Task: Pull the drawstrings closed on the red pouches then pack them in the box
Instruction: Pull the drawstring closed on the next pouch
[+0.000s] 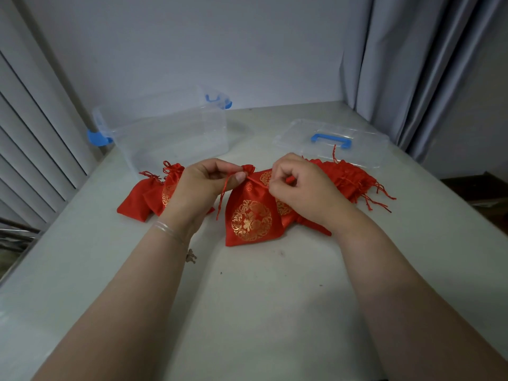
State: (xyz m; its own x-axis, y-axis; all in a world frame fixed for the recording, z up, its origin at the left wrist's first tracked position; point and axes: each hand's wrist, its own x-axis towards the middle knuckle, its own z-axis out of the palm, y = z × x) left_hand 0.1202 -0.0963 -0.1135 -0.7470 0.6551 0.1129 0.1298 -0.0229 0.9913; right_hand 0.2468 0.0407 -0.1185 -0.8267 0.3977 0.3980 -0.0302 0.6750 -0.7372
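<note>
Both hands are pinching cords at the neck of a red pouch (251,215) lying mid-desk: left hand (200,185) and right hand (299,188), fingers curled tight. Soft, light satin looks slippery; the cords are the sensible hold.

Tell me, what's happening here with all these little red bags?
A person is cinching one red pouch shut on the table: the left hand pinches one drawstring and the right hand pinches the other. Closed pouches lie to the left, and a pile of pouches waits on the right. The clear box behind holds none yet; its lid lies apart.
</note>
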